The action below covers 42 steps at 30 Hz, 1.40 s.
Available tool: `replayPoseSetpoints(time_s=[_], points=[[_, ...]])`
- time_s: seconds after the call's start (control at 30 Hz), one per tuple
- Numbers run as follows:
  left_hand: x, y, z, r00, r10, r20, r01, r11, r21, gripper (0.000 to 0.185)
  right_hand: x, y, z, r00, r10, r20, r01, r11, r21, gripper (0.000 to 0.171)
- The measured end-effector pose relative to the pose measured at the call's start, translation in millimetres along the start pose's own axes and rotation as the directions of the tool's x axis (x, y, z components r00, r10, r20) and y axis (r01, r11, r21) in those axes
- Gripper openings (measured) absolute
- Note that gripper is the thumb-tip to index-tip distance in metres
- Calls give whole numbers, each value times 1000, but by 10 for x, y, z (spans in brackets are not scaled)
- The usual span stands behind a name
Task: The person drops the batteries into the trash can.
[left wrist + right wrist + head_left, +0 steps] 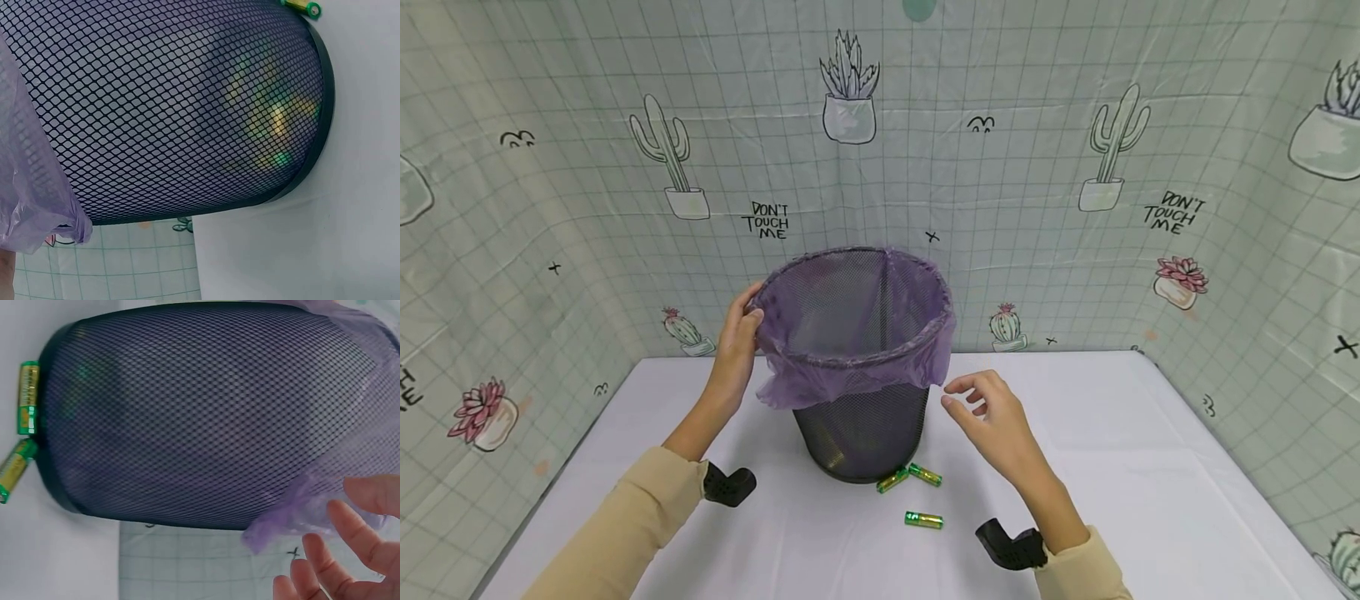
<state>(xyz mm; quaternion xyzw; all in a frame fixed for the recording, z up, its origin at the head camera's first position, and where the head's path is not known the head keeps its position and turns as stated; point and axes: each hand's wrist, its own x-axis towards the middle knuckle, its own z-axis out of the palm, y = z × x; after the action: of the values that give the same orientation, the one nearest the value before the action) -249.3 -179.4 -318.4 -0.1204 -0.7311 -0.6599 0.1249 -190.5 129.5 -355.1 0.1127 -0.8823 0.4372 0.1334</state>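
Observation:
A black mesh wastebasket stands on the white tabletop, leaning slightly. Its rim is lined with a thin purple plastic bag folded down outside. My left hand holds the rim at the left, some of its fingers hidden. My right hand hovers right of the basket, fingers loosely bent and holding nothing. Two green-and-gold batteries, one and another, lie against or close by the basket's base; a third battery lies nearer me. Through the mesh, the left wrist view shows blurred yellow-green shapes inside.
Behind and beside the white table hangs a pale grid-patterned cloth printed with cacti. Black wrist mounts, one on the left and one on the right, stick out from the beige sleeves.

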Motion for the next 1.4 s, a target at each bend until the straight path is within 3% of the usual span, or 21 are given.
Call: replayPoseSetpoints(time_s=[0.43,0.8,1.4], points=[[6,-14,-6,1000,-5,-2,5,1000,-4,49,-263,313,130,991,102,83,-100,995,-27,17],[4,-8,-5,1000,-15,3,15,1000,14,50,-477,551,274,960,215,179,-215,976,-24,19],[2,-1,-6,1000,-15,-2,15,1000,13,50,-694,738,463,904,218,369,-240,971,13,21]])
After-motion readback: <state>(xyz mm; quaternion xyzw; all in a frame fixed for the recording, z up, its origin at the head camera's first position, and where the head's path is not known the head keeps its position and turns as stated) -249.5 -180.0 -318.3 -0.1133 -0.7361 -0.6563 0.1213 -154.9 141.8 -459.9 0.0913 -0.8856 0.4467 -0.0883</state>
